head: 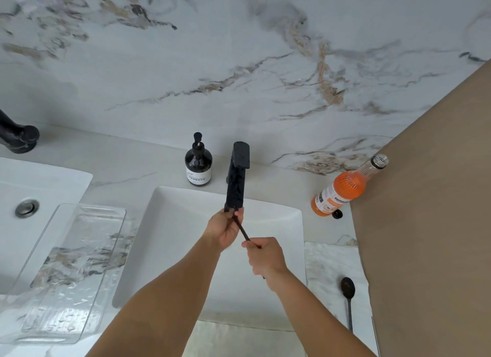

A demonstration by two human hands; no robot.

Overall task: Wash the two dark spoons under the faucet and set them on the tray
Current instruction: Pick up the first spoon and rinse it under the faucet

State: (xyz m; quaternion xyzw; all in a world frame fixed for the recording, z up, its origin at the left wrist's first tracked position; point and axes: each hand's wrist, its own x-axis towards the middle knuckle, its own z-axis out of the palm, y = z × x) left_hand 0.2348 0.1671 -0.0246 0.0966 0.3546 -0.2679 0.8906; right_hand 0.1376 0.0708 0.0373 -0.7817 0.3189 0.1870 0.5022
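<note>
You stand at the white marble-veined counter, and the white rectangular sink basin in front of you fills its middle. The clear textured glass tray lies empty by the basin's left edge, reaching out over a second sink at the counter's left end. The matte black square faucet rises from the basin's back edge.

You are on the first step: washing the first spoon. Your left hand is cupped under the spout, fingers closed around the bowl end of the slim dark spoon. Your right hand is fisted tight on its handle. Whether water is running, I cannot tell.

The second dark spoon lies untouched on the counter's front right corner, bowl pointing away from you.

Next, I judge, rub the bowl clean, then carry it left across the basin and lay it flat on the tray before you reach right for the other.
</note>
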